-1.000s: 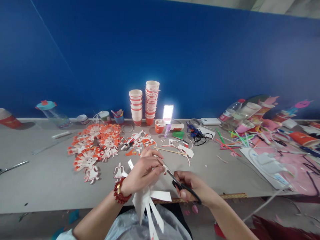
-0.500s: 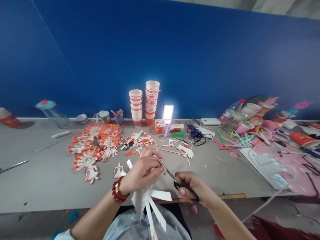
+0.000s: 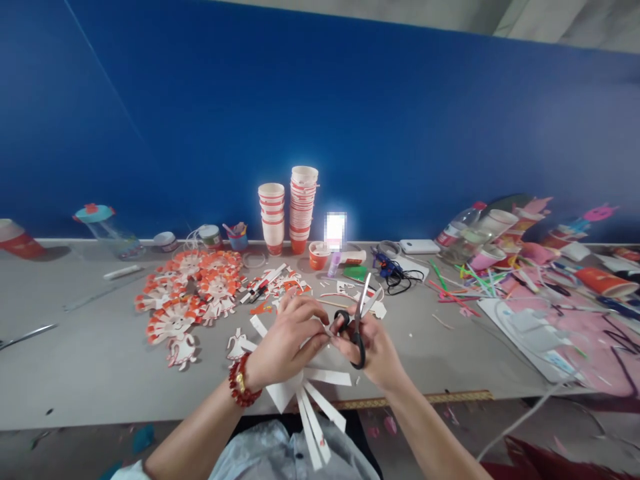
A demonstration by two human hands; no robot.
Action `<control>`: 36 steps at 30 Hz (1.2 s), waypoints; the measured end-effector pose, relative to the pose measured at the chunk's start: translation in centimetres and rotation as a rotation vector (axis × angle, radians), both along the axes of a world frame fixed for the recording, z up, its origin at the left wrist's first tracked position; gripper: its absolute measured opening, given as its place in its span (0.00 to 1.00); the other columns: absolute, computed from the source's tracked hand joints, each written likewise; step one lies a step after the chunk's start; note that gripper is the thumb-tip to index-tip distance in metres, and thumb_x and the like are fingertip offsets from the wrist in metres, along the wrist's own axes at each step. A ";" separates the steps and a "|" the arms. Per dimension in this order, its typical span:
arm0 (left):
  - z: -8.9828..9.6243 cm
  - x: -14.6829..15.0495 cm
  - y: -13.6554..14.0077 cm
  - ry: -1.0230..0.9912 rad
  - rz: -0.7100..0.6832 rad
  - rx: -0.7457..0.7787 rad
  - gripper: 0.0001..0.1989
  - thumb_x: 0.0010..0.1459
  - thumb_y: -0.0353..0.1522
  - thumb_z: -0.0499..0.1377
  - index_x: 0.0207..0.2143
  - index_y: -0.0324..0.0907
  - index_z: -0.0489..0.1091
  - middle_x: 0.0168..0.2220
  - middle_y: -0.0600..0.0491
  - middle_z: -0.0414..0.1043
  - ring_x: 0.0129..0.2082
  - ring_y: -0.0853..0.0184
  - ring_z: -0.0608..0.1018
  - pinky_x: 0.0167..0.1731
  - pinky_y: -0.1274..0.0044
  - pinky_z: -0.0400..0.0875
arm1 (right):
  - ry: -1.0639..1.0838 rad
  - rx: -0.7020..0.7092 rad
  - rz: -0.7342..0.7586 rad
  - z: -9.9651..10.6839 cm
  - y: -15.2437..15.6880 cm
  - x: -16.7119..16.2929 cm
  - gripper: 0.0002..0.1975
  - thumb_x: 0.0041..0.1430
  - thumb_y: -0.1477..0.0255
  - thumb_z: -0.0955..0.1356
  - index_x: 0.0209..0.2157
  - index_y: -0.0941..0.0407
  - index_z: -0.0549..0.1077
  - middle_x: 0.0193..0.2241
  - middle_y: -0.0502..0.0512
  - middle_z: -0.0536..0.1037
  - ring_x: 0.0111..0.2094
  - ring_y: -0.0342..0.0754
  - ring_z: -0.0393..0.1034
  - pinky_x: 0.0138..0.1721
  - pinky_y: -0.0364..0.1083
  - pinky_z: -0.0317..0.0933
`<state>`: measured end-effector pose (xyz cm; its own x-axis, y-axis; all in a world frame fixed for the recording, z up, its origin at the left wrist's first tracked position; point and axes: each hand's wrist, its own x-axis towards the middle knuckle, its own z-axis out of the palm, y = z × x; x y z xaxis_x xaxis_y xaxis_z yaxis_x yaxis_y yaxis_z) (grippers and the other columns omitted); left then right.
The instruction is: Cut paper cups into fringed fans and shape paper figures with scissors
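A white paper cup cut into strips (image 3: 327, 409) fans out beneath my left hand (image 3: 295, 337), whose fingers are closed on it. Black-handled scissors (image 3: 359, 330) are in my right hand (image 3: 374, 353), their blades parted and pointing up, away from me. The right thumb and fingertip meet close to the left fingertips; what lies between them is too small to tell. Beside my left wrist lies a white cutout with a red outline (image 3: 237, 345). A pile of orange-and-white cut-cup figures (image 3: 220, 280) spreads further left.
Two stacks of paper cups (image 3: 273, 220) stand by the blue wall (image 3: 320, 100). Paper scraps (image 3: 280, 280), a glue gun with a dark cord (image 3: 393, 270) and a bright blurred screen (image 3: 335, 230) lie ahead. Pipe cleaners (image 3: 475, 280) and a white power strip (image 3: 525, 340) crowd the right.
The scissors have swung from pointing at the left hand's strip to pointing upward. My right hand has moved up and left, its fingertips now near the left ones.
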<state>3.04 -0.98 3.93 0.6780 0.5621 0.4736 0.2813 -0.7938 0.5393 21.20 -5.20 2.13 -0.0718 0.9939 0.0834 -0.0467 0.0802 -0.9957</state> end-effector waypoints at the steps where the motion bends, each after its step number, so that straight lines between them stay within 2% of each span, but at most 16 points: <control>1: -0.1 -0.1 0.0 -0.012 -0.018 0.002 0.08 0.63 0.28 0.53 0.31 0.42 0.69 0.42 0.50 0.73 0.50 0.60 0.69 0.57 0.61 0.55 | 0.002 0.013 0.000 0.0 0.1 -0.1 0.12 0.49 0.72 0.73 0.34 0.54 0.66 0.29 0.49 0.73 0.30 0.44 0.68 0.31 0.42 0.62; 3: -0.3 -0.4 0.1 -0.050 -0.038 0.011 0.06 0.63 0.28 0.54 0.34 0.42 0.69 0.46 0.48 0.72 0.52 0.60 0.69 0.57 0.63 0.59 | -0.019 0.054 -0.030 -0.1 0.3 -0.2 0.12 0.48 0.74 0.73 0.33 0.54 0.66 0.28 0.48 0.73 0.28 0.44 0.67 0.30 0.42 0.62; 5: -0.6 -0.8 0.1 -0.125 0.034 0.029 0.06 0.62 0.29 0.55 0.41 0.43 0.68 0.53 0.45 0.68 0.56 0.58 0.66 0.57 0.62 0.60 | -0.051 0.116 -0.107 -0.1 0.4 -0.1 0.12 0.48 0.75 0.72 0.32 0.54 0.66 0.27 0.48 0.72 0.26 0.43 0.67 0.28 0.42 0.62; 7: -1.0 -1.3 0.0 -0.240 0.220 0.051 0.15 0.61 0.29 0.56 0.51 0.43 0.64 0.57 0.42 0.63 0.59 0.56 0.64 0.57 0.61 0.61 | -0.058 0.181 -0.209 -0.3 0.4 0.1 0.11 0.49 0.75 0.72 0.32 0.54 0.67 0.27 0.48 0.72 0.25 0.43 0.66 0.27 0.42 0.62; 9: -1.3 -1.7 -0.1 -0.319 0.409 0.084 0.18 0.61 0.29 0.56 0.54 0.44 0.62 0.56 0.42 0.64 0.58 0.56 0.65 0.56 0.60 0.61 | -0.029 0.230 -0.287 -0.6 0.4 0.2 0.11 0.49 0.75 0.72 0.32 0.54 0.67 0.28 0.48 0.72 0.25 0.43 0.66 0.26 0.42 0.63; 12: -1.5 -1.7 -0.5 -0.256 0.512 0.148 0.14 0.60 0.30 0.58 0.49 0.45 0.65 0.55 0.44 0.65 0.58 0.55 0.65 0.57 0.58 0.59 | 0.037 0.271 -0.334 -1.1 0.3 0.0 0.12 0.50 0.74 0.73 0.33 0.53 0.67 0.29 0.48 0.72 0.27 0.44 0.68 0.27 0.42 0.65; 14: -1.6 -1.3 -0.7 -0.191 0.498 0.165 0.09 0.60 0.30 0.59 0.44 0.44 0.68 0.56 0.45 0.65 0.59 0.55 0.64 0.58 0.58 0.57 | 0.064 0.269 -0.338 -1.4 0.1 -0.4 0.12 0.49 0.74 0.74 0.32 0.52 0.67 0.30 0.48 0.72 0.29 0.45 0.69 0.28 0.43 0.66; 17: -1.5 -0.8 -0.7 -0.218 0.448 0.145 0.05 0.62 0.28 0.56 0.38 0.45 0.70 0.53 0.48 0.69 0.59 0.57 0.63 0.59 0.58 0.56 | 0.082 0.225 -0.312 -1.4 -0.3 -0.8 0.12 0.49 0.70 0.74 0.31 0.53 0.68 0.29 0.48 0.71 0.28 0.44 0.68 0.29 0.44 0.65; 19: -1.3 -0.6 -0.6 -0.244 0.398 0.106 0.06 0.63 0.28 0.54 0.36 0.45 0.71 0.49 0.50 0.73 0.59 0.58 0.65 0.60 0.57 0.53 | 0.051 0.160 -0.260 -1.2 -0.7 -0.4 0.14 0.49 0.66 0.75 0.31 0.53 0.68 0.28 0.48 0.71 0.26 0.44 0.67 0.29 0.43 0.64; 21: -1.0 -0.7 -0.6 -0.234 0.343 0.058 0.07 0.64 0.28 0.53 0.35 0.45 0.71 0.44 0.51 0.76 0.57 0.58 0.66 0.62 0.55 0.47 | 0.011 0.063 -0.134 -1.1 -1.0 0.4 0.17 0.48 0.61 0.76 0.31 0.54 0.67 0.26 0.48 0.70 0.24 0.42 0.65 0.26 0.42 0.61; 24: -0.5 -0.8 -0.6 -0.185 0.253 0.001 0.08 0.64 0.29 0.53 0.34 0.45 0.71 0.39 0.52 0.78 0.55 0.58 0.68 0.63 0.53 0.38 | 0.010 -0.063 0.228 -1.2 -1.2 2.1 0.24 0.49 0.50 0.72 0.29 0.56 0.65 0.21 0.46 0.66 0.19 0.39 0.58 0.20 0.40 0.53; 27: -0.2 -0.7 -0.6 -0.153 0.162 -0.028 0.09 0.64 0.30 0.53 0.33 0.44 0.71 0.39 0.52 0.78 0.55 0.58 0.68 0.62 0.55 0.43 | 0.000 -0.139 0.439 -1.3 -1.3 3.2 0.28 0.47 0.46 0.71 0.30 0.57 0.64 0.20 0.46 0.66 0.19 0.39 0.57 0.19 0.39 0.49; 30: -0.2 -0.5 -0.4 -0.149 0.114 -0.049 0.09 0.64 0.30 0.53 0.31 0.44 0.71 0.39 0.51 0.78 0.55 0.57 0.68 0.58 0.59 0.53 | -0.026 -0.185 0.522 -1.1 -1.6 3.3 0.30 0.45 0.44 0.71 0.31 0.56 0.63 0.19 0.45 0.65 0.18 0.39 0.56 0.20 0.40 0.47; 36: 0.0 -0.5 -0.3 -0.149 0.053 -0.091 0.08 0.64 0.30 0.55 0.31 0.43 0.71 0.39 0.51 0.78 0.54 0.58 0.69 0.55 0.63 0.59 | -0.022 -0.202 0.540 -0.7 -1.9 3.1 0.30 0.44 0.43 0.71 0.29 0.56 0.62 0.17 0.45 0.66 0.18 0.39 0.55 0.20 0.40 0.47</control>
